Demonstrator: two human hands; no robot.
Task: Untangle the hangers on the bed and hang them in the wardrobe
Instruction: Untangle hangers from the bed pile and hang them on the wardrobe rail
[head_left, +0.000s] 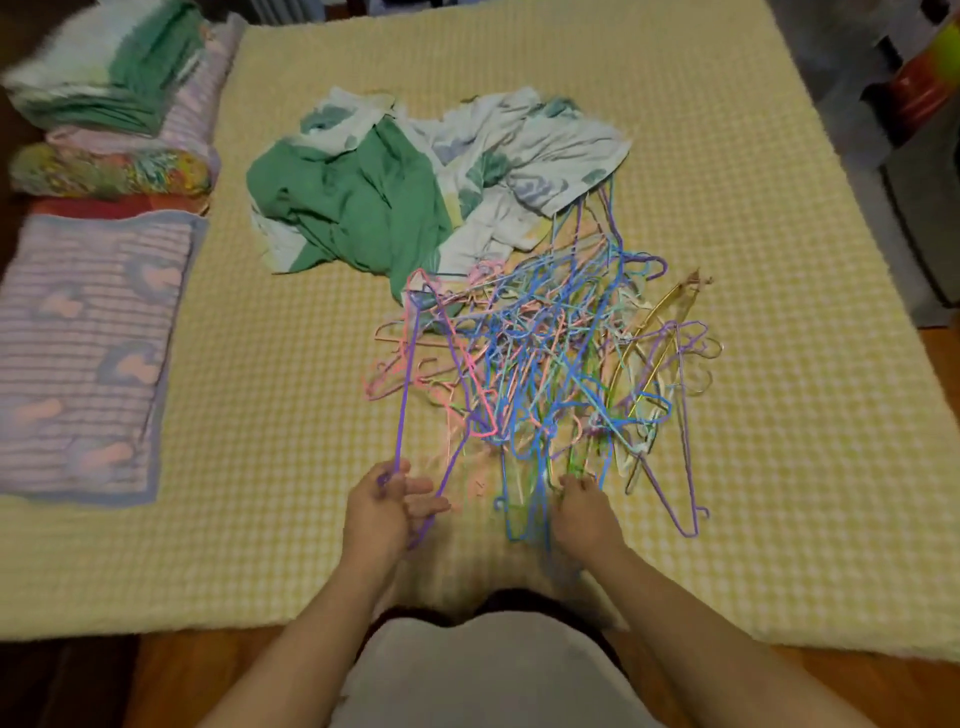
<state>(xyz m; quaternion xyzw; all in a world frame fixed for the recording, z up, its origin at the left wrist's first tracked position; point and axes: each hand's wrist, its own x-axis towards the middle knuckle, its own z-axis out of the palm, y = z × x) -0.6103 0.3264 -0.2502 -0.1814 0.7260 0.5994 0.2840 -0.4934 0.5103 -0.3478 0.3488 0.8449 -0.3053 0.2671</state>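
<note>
Bed: the yellow checked bed cover (727, 156) serves as the work surface, broad and flat, and the person stands at its near edge, so the whole heap lies within arm's reach.

Hanger pile: the tangle of hangers (540, 364) sits right of the middle of the bed, wire frames in blue, pink, purple, green and gold hooked through one another. Its far edge touches the crumpled green and white sheet (363, 208) and slips partly under it.

Left hand: the left hand (387, 501) has its fingers curled round the purple hanger (402, 405), holding it by the near end. The frame runs away from the hand into the left fringe of the pile, and its far end looks caught there, which would explain the pull out to the side.

Right hand: the right hand (584, 506) pinches a bundle of blue and green wires at the pile's near edge, fingers closed on them. I take this as an anchor, holding the mass down so one hanger comes free rather than dragging the lot.

Folded bedding: the stack of folded blankets (93, 332) lies along the left side of the bed, well apart from the work.

Wardrobe: not in sight from here.

Progress: early, I'd say, as nearly every hanger is knotted in.
</note>
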